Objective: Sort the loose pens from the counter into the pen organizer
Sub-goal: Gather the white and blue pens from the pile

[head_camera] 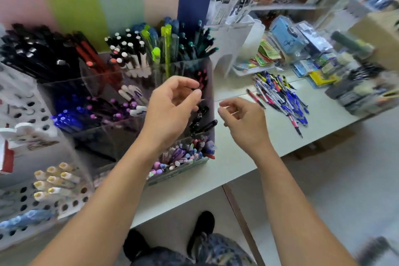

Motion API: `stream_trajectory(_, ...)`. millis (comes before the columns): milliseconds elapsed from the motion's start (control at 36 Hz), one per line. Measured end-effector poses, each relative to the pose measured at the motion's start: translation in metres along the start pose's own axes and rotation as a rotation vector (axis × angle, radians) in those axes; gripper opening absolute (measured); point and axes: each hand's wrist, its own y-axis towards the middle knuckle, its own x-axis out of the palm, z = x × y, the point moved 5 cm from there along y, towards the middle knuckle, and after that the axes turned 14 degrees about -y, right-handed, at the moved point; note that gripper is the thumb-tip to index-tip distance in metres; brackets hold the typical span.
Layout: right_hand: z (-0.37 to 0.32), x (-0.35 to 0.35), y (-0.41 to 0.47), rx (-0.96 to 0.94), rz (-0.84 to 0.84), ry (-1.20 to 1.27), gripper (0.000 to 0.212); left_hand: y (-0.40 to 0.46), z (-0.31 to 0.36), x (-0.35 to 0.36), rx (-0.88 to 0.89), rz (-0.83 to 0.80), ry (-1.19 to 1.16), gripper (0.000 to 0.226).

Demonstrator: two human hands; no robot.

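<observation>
Both hands are holding nothing, it seems through the blur: left hand (172,106) is hovering loosely curled over the clear pen organizer (129,101), right hand (241,121) beside it. Loose pens (280,97) are lying on the counter (269,142).

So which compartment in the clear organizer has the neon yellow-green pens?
The back-row compartment, second from the right: its yellow-green pens stand tallest, between the black-and-white pens and the dark teal ones.
</observation>
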Motion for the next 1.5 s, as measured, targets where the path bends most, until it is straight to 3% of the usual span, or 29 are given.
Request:
stream_trajectory(111, 0.091, -0.011, -0.018, 0.294, -0.126, 0.045, 0.014, -0.014, -0.045, 0.062, -0.137, -0.107, 0.034, 0.009)
stream_trajectory(250, 0.182, -0.045, -0.007, 0.482, -0.094, 0.106, 0.025, -0.019, -0.117, 0.132, -0.333, -0.221, 0.221, 0.011)
stream_trajectory(417, 0.294, -0.085, 0.021, 0.498, -0.157, -0.01, 0.044, -0.001, -0.202, 0.207, -0.537, -0.063, 0.292, 0.034)
stream_trajectory(583, 0.379, -0.136, 0.064, 0.522, -0.153, -0.225, 0.043, 0.003, -0.252, 0.295, -0.72, 0.053, 0.19, 0.046)
stream_trajectory(667, 0.399, -0.136, 0.094, 0.514, -0.226, -0.347, 0.025, 0.022, -0.257, 0.314, -0.682, 0.084, 0.212, 0.045)
stream_trajectory(806, 0.431, -0.106, 0.129, 0.464, -0.348, -0.515, 0.023, 0.065, -0.283, 0.314, -0.705, 0.173, 0.255, 0.05)
stream_trajectory(972, 0.435, -0.073, 0.149, 0.405, -0.461, -0.49, 0.009, 0.127, -0.324, 0.307, -0.763, 0.337, 0.267, 0.07)
stream_trajectory(1167, 0.453, -0.081, 0.188, 0.481, -0.437, -0.591, 0.028, 0.192, -0.343, 0.328, -0.732, 0.417, 0.348, 0.073)
stream_trajectory(1250, 0.454, -0.081, 0.2, 0.464, -0.498, -0.549, 0.037, 0.217, -0.345, 0.34, -0.755, 0.428, 0.35, 0.069)
stream_trajectory(1306, 0.45, -0.084, 0.21, 0.481, -0.538, -0.451, 0.034, 0.23, -0.346, 0.346, -0.766, 0.44, 0.394, 0.085)
stream_trajectory(1417, 0.437, -0.102, 0.239, 0.58, -0.516, -0.009, 0.012, 0.248, -0.351, 0.356, -0.814, 0.498, 0.475, 0.124)
stream_trajectory(1500, 0.424, -0.111, 0.272, 0.487, -0.481, 0.051, 0.006, 0.252, -0.356, 0.365, -0.846, 0.514, 0.542, 0.116)
